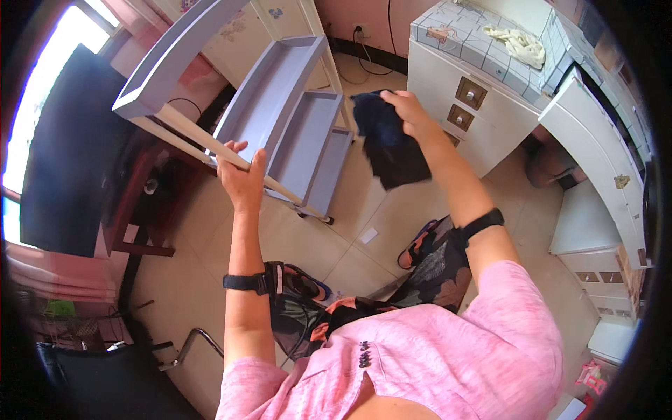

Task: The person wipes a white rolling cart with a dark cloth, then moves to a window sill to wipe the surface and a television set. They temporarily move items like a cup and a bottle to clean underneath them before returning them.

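Observation:
A grey shelf cart (245,115) with several trays and white posts stands tilted in view at the upper left. My left hand (241,180) is wrapped round one of its white posts (183,129), beside the middle tray. To the right of the cart, a dark navy and black cloth (392,143) hangs in the air. My right hand (407,112) pinches this cloth at its upper edge, and the rest drapes down above the floor. The cloth and the cart look apart, with a small gap between them.
A white drawer cabinet (448,77) is at the upper right, a light crumpled cloth (518,45) on top. Another white cabinet (595,154) lines the right side. A small white paper (369,235) lies on the tiled floor. A black chair (105,378) is at lower left.

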The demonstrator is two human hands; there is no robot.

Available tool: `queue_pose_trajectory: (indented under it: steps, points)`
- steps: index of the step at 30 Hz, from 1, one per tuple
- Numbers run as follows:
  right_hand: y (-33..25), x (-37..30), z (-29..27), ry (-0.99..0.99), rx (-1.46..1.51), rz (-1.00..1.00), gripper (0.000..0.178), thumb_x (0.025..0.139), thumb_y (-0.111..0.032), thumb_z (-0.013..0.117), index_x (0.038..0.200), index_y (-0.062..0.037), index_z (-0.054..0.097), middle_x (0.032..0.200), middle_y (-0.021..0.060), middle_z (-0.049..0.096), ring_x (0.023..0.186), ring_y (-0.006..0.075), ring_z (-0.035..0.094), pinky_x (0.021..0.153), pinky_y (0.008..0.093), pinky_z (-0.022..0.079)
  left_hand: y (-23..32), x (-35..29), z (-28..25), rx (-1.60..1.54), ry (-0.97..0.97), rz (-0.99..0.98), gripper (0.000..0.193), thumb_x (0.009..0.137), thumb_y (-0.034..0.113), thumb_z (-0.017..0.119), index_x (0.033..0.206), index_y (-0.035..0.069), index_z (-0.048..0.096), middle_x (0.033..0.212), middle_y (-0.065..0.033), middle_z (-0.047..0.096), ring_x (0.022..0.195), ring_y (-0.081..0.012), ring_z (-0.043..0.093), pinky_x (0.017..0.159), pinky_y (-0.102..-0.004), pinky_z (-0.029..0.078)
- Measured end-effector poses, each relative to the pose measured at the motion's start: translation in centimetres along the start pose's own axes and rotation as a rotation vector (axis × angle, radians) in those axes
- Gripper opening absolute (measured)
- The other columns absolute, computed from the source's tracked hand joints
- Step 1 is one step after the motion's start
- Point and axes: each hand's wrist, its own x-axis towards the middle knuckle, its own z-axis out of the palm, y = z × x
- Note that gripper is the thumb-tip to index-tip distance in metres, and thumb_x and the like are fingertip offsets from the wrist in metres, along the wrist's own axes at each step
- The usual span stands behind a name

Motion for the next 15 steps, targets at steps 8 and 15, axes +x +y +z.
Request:
queue_pose_trajectory:
  steps: [8,15]
  points:
    - [6.4,11.1,8.6,0.209,0.533,-0.038,0.029,0.087,-0.023,0.066,0.101,0.0021,0.063,0.097,0.015,0.067,0.088,0.029,0.062,0.082,0.0387,0.048,-3.2,1.3,-1.2,0.022,-0.16,-0.057,0.027,0.076,0.02,0.074,0.093,0.004,0.061,0.079,-0.0067,0.057,0.087,-0.0229,0.051,0.099,-0.0438,0.034]
    - [17.2,14.8,11.5,0.676,-0.928,-0.564,0.022,0.078,-0.014,0.066,0.098,-0.0073,0.062,0.103,0.0163,0.061,0.096,0.0377,0.058,0.082,0.0471,0.047,-3.5,1.2,-0.4,0.068,-0.084,0.083,0.018,0.078,0.016,0.067,0.089,0.006,0.057,0.069,-0.0017,0.052,0.069,-0.0179,0.052,0.113,-0.0487,0.019]
